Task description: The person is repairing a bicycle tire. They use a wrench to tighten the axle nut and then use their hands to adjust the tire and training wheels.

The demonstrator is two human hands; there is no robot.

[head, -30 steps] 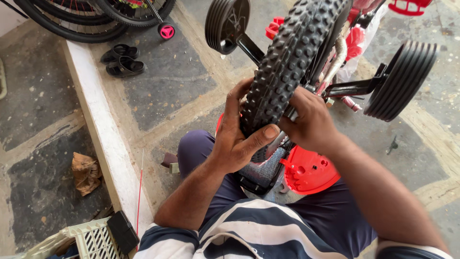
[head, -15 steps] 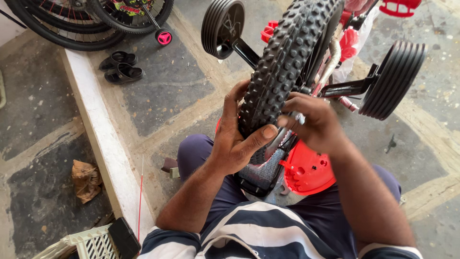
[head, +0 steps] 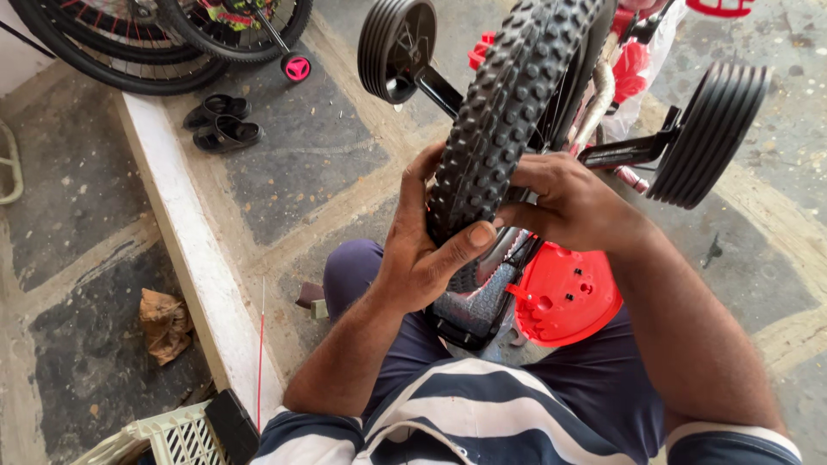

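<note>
Black knobby rubber tyre (head: 508, 112) of a small upturned bicycle, standing at the centre just above the lap, between two black plastic training wheels (head: 396, 47), one on each side. Left hand (head: 422, 241) wrapped around the lower tread, thumb pressed flat on the knobs, fingers (head: 412, 176) curled over the far side of the tyre. Right hand (head: 560, 202) laid against the right sidewall, fingers bent and tucked in toward the rim; whether pinching something, cannot tell. Round red plastic cover (head: 564, 297) just below that hand. Farther left on the stone floor, pair of black sandals (head: 220, 120), white painted curb (head: 185, 250), crumpled brown paper (head: 164, 323), pale slotted plastic crate (head: 159, 439).
</note>
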